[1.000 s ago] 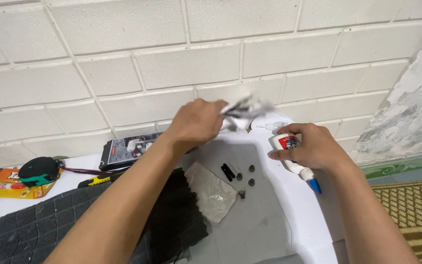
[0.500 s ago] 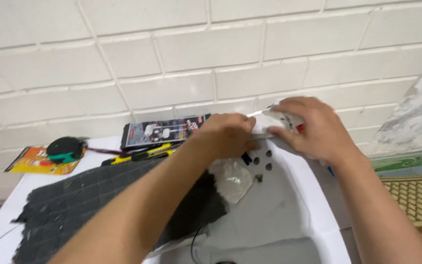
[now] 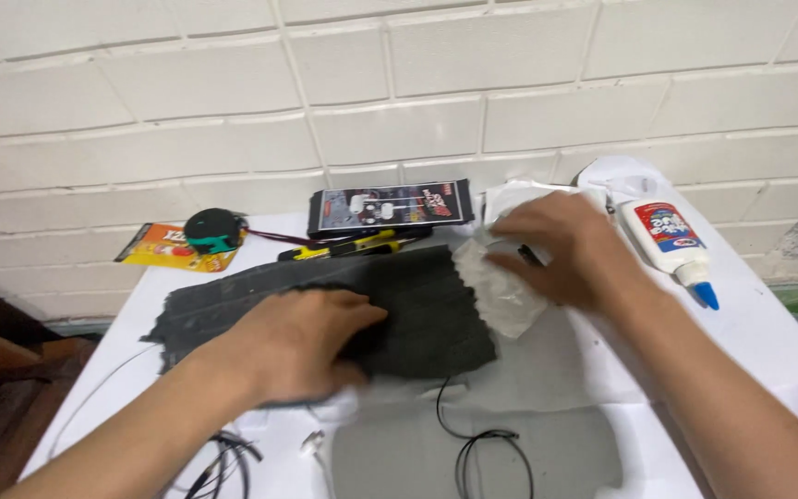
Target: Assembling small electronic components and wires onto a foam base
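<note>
Head view: one dark ribbed rubber sheet (image 3: pixel 399 305) lies mid-table under the flat, spread left hand (image 3: pixel 297 342). The right hand (image 3: pixel 565 249), fingers loosely open, presses one clear plastic bag (image 3: pixel 510 286). One white glue bottle (image 3: pixel 671 240), blue-tipped, lies right; one black rectangular packet (image 3: pixel 390 205) and one orange card (image 3: pixel 170 248) sit by the wall.

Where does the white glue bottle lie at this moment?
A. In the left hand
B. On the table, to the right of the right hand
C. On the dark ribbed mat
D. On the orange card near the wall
B: the glue bottle lies untouched on the white table, just beyond the right hand, blue tip pointing toward the person.
</note>
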